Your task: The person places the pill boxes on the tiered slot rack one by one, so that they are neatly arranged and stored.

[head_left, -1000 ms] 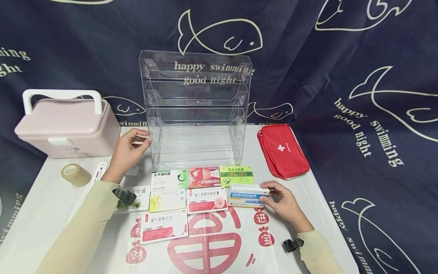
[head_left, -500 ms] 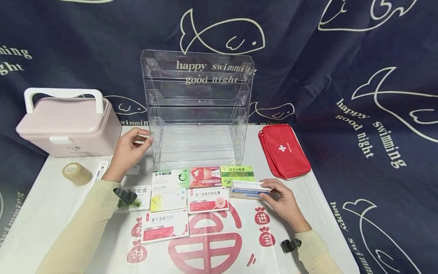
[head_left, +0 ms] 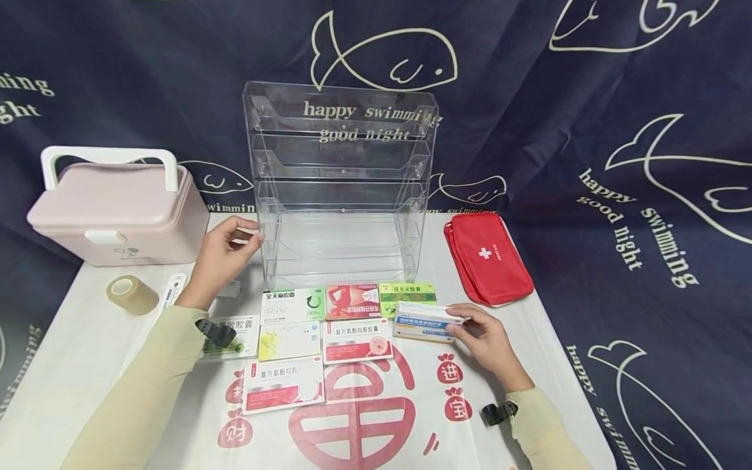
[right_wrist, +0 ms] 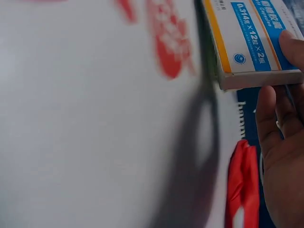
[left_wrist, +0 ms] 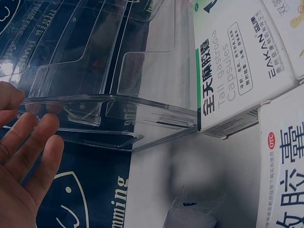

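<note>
Right hand (head_left: 489, 343) on the white-and-blue box (head_left: 424, 321), thumb on the top face and fingers curled round its right end, so clamped on it; in the right wrist view the same box (right_wrist: 251, 40) raised a little off the tablecloth (right_wrist: 95, 118), with a shadow under it. Box located at the right end of the group of medicine boxes, just in front of the green box (head_left: 407, 296) and just right of the red-and-white box (head_left: 357, 341). Left hand (head_left: 220, 261) at the lower left corner of the clear rack (head_left: 341, 189), fingers loosely apart and nearly straight, tips touching the rack's wall (in the left wrist view, seen through the clear plastic (left_wrist: 109, 118), holding nothing). Rack standing upright at the back of the table, several shelves one above the other. In front of it, the white box with green arrow (head_left: 292, 306), a red box (head_left: 351, 301), a yellow box (head_left: 288, 343) and one more red-and-white box (head_left: 283, 385) nearer to the person. At far left a pink case (head_left: 114, 215) with white handle, lid closed, and a tape roll (head_left: 132, 294) lying near it. At right a red pouch (head_left: 486, 258) with white cross, flat on the tablecloth, well apart from the rack.
</note>
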`<state>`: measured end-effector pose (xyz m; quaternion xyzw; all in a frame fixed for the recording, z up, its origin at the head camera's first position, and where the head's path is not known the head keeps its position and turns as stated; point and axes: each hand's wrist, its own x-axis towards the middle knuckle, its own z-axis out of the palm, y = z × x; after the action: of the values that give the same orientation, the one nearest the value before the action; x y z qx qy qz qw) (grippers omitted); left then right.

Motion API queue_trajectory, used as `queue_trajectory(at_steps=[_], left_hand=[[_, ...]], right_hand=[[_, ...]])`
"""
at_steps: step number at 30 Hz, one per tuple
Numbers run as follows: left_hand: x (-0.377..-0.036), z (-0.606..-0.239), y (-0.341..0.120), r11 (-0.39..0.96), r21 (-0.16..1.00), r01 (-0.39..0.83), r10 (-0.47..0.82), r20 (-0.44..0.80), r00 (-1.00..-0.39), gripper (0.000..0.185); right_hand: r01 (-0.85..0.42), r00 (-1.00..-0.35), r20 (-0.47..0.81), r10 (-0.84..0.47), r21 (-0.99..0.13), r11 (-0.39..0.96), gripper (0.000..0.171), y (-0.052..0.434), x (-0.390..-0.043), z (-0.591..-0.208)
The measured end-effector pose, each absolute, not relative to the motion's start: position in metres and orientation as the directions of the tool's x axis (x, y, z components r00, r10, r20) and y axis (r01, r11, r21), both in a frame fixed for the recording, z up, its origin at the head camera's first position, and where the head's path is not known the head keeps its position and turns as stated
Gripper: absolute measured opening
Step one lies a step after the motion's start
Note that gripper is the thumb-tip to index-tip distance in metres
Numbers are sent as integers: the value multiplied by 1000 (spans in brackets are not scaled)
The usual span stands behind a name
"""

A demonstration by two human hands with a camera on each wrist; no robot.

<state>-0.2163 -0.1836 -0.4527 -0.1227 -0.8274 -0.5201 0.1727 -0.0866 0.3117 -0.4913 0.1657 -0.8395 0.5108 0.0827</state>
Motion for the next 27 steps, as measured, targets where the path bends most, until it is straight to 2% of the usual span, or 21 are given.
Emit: queue_trajectory(at_steps=[8, 15, 21, 27], left_hand=[[-217, -453, -183, 432, 826, 363, 11, 398, -917, 17], [-216, -452, -184, 425, 828, 366, 21, 396, -918, 18], [-215, -452, -186, 426, 827, 367, 16, 398, -917, 17], [-218, -454, -186, 443, 816, 372, 22, 405, -914, 16]], right_hand=[[-402, -914, 371, -162, -882, 245, 36, 292, -119, -455], [-513, -844, 492, -215, -857, 56, 38, 255, -179, -413], [-621, -745, 581, -329, -783, 24, 36, 205, -231, -355], [-570, -759, 544, -359, -821, -39, 32, 167, -280, -301]])
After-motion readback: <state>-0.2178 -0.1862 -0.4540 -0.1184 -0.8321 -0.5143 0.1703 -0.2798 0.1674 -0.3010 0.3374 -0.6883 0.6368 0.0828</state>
